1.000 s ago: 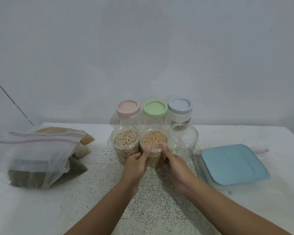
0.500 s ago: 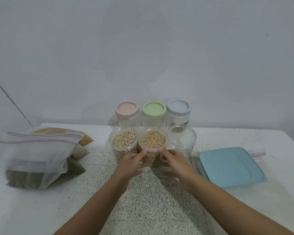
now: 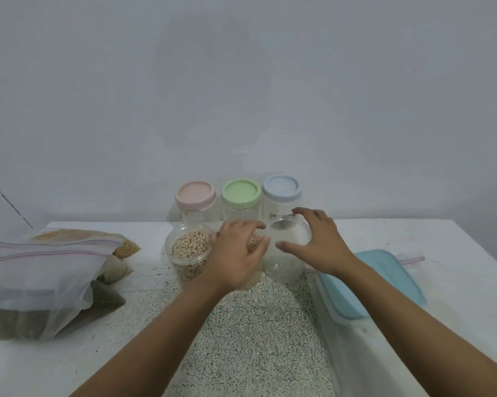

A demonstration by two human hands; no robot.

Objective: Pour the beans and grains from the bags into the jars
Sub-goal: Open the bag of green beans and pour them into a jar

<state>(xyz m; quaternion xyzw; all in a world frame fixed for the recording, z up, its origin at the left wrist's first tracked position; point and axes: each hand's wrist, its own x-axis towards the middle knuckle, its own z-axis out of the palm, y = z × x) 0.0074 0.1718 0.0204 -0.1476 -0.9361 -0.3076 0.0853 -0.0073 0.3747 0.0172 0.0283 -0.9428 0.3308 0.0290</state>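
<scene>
Three open clear jars stand in a row mid-table. The left jar is full of pale beans with dark eyes. My left hand lies over the top of the middle jar of tan beans, its fingers curled round the rim and hiding most of the jar. My right hand spans the rim of the empty jar, thumb at the front and fingers at the back. At the left lies a big zip bag with green grains at its bottom. Smaller bags of yellow-brown grains lie behind it.
Three empty jars stand against the wall with a pink lid, a green lid and a blue lid. A clear box with a blue lid sits at the right on a flat zip bag. The speckled table ends at the wall.
Both hands have left the sides of the middle jar and risen. My left hand now covers that jar's top, and my right hand has shifted right onto the empty jar's rim.
</scene>
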